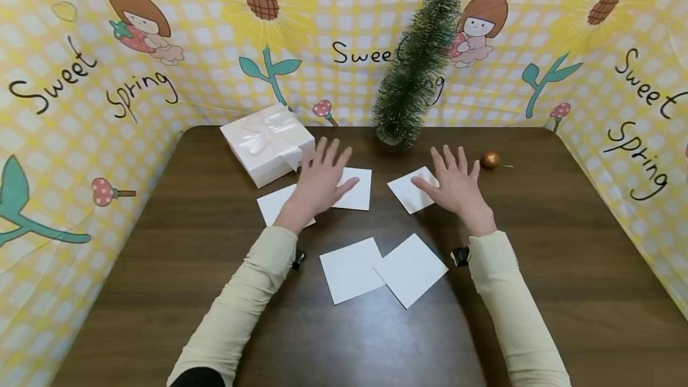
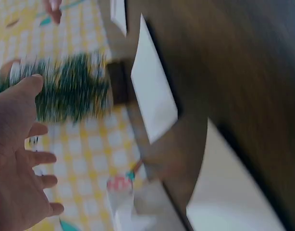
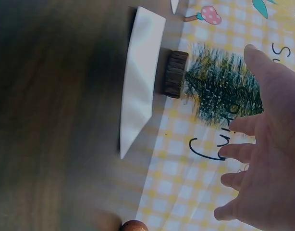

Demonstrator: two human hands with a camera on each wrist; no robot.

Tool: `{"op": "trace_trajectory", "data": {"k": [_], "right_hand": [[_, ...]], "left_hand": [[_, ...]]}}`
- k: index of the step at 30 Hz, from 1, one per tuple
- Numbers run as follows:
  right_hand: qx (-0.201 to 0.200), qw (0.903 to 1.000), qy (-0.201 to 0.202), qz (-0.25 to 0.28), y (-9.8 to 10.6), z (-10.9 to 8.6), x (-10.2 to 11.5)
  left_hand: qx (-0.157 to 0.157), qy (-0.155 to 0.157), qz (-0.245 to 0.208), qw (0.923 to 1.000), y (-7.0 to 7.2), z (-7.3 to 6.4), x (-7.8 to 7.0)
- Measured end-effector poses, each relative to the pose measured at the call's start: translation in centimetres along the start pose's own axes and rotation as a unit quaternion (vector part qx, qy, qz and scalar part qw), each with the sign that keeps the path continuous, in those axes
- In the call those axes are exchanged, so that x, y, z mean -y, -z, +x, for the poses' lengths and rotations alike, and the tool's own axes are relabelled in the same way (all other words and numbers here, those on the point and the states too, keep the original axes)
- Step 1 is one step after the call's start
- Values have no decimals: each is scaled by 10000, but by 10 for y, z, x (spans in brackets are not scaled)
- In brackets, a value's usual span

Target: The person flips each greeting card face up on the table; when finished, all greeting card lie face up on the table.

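Note:
My left hand [image 1: 317,187] spreads its fingers in the air over two white cards, one by the wrist [image 1: 273,205] and one beside the thumb [image 1: 359,190]. Nothing is in it. The right hand [image 1: 459,190] is likewise spread and holds nothing, its thumb overlapping a third white card [image 1: 404,192] in the head view. Closer to me lie a tilted white card [image 1: 414,270] and another white card [image 1: 349,272], their edges overlapping. In the right wrist view the fingers [image 3: 239,151] reach out beside the tree, raised off the tabletop.
A small green artificial tree [image 1: 414,64] stands at the table's back edge on a brown base [image 3: 177,74]. At the back left sits a white gift box [image 1: 258,157] with a ribbon bow. A copper-coloured ball ornament [image 1: 490,160] lies right of my right hand. Printed yellow cloth [image 1: 344,88] walls the table.

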State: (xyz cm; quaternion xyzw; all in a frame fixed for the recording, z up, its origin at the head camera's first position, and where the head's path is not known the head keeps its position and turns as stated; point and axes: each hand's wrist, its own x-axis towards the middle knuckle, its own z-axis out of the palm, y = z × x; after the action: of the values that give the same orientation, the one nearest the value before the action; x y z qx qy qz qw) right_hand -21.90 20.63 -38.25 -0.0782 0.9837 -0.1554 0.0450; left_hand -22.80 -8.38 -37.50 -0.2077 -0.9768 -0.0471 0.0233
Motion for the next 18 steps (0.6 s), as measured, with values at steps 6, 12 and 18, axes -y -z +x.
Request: {"op": "trace_trajectory", "data": {"k": [6,12,18], "right_hand": [[158,9993,97,-317,-10,-4,-2],[383,9979,153,-509,-19,-6,-3],[364,9971,280,-607,-24,-10,-6]], "left_hand": [[342,-728,159,9966,-26,16,-32],[812,-1100,401,9898,-47,29,-52],[1112,-1240,664,9838,-56,38,-64]]}}
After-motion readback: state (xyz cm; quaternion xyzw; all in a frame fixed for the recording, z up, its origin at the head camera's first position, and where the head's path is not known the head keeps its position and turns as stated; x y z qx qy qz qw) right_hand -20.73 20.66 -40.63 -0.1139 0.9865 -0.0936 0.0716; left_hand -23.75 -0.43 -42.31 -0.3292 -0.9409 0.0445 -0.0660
